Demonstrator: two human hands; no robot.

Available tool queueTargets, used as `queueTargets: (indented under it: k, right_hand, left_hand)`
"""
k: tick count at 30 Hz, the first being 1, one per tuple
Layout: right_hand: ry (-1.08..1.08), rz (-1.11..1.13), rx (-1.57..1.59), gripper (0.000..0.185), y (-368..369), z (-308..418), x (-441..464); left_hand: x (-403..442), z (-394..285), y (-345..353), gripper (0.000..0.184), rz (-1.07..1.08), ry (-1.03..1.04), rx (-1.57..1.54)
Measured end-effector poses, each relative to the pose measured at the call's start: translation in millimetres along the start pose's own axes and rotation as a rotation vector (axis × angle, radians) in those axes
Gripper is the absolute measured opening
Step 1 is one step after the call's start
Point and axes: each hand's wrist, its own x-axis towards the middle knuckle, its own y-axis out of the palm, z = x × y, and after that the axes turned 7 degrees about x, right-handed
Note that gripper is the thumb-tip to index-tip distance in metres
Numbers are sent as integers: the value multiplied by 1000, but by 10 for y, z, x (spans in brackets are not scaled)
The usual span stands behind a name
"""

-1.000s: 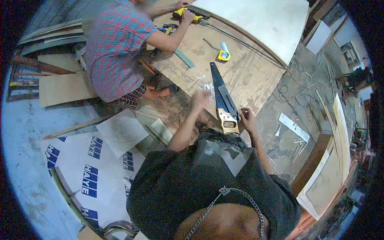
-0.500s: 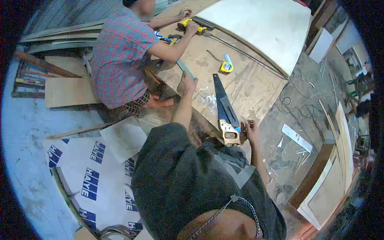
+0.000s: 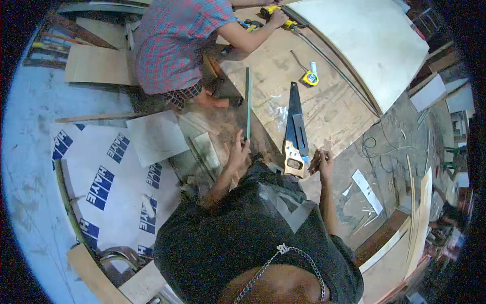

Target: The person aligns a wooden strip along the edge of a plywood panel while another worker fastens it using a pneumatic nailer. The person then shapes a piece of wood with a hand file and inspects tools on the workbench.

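A narrow green-edged strip (image 3: 248,104) stands out from my left hand (image 3: 238,151), whose fingers are closed around its lower end. My right hand (image 3: 321,162) is beside the wooden handle of a hand saw (image 3: 293,161), its fingers curled together; what they hold, if anything, is too small to make out. The saw lies on the plywood tabletop (image 3: 334,106), blade pointing away from me. A flat black slotted piece (image 3: 300,133) rests over the blade. Farther off on the plywood is a yellow tape measure (image 3: 310,78).
Across the table at the left, a co-worker in a checked shirt (image 3: 177,45) has a hand on a yellow power tool (image 3: 271,11). A large pale curved panel (image 3: 364,45) lies at the far right. Printed white sheeting (image 3: 121,152) covers the floor at left; offcuts (image 3: 368,191) lie at right.
My left hand has come back toward my body with the strip, which now points more straight away from me. The view has shifted; my right hand stays by the saw handle.
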Motion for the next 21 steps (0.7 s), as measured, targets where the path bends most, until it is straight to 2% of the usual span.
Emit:
queueTargets:
  k: [1,3,10,11,12,13,14,15,16,17,19,21]
  right_hand:
    - [10,-7,-18,23,14,22,0]
    - [2,8,18,22,59,135,-69]
    - [16,-9,51,18,79,96,-43]
    - [-40,-16,27,17,56,-27,34]
    - [-32,69,-5,17,-76,-255,138]
    - [-176,125,-70,18,-234,-482,254]
    - [-325,177,-113,18,-258,-590,368]
    - [-326,248,-120,18,-136,-417,279]
    - [-151,236,26,19,31,-20,-28]
    - [23,213,165,19,113,237,-165]
    - [45,285,178,20,33,118,-39]
    - [82,313,182,21,-16,128,-91]
  left_hand:
    - [-29,120,39,47,-4,-6,-3]
    - [-51,255,102,46,166,-23,-398]
    - [-258,357,159,36,-41,-213,-537]
    - [-355,262,93,34,-70,-278,-689]
    - [-449,232,50,32,-106,-334,-852]
    - [-477,638,169,32,-106,-220,-1219]
    - [-693,642,112,32,-192,-218,-1233]
    - [-946,581,31,33,-276,-134,-945]
    - [-1163,548,-6,34,-340,-68,-650]
    - [-1241,1315,300,40,-457,-47,-195]
    - [-1668,2441,734,40,-382,-498,-1449]
    - [-2403,2767,720,31,-526,-130,250]
